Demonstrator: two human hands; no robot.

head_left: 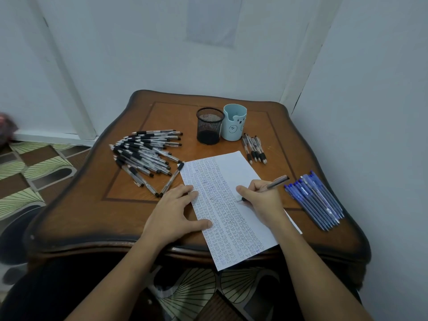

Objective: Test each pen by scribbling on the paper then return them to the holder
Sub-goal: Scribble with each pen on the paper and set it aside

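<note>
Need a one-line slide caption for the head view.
The right hand writes with a pen on the paper; the left hand presses it flat.

Home corner: carved table (92, 216), patterned floor (34, 163)

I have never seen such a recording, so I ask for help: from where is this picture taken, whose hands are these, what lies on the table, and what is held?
No machine here: a person works with two bare hands. The one picture comes from a camera worn on the head, looking forward and down. The left hand rests flat on the paper, mostly covered with scribbles. The right hand grips a pen, its tip on the paper. The wooden table also bears a pile of clear pens at the left, a black mesh holder and a light blue bear cup at the far side, a few pens beside the cup, and blue pens at the right.
</note>
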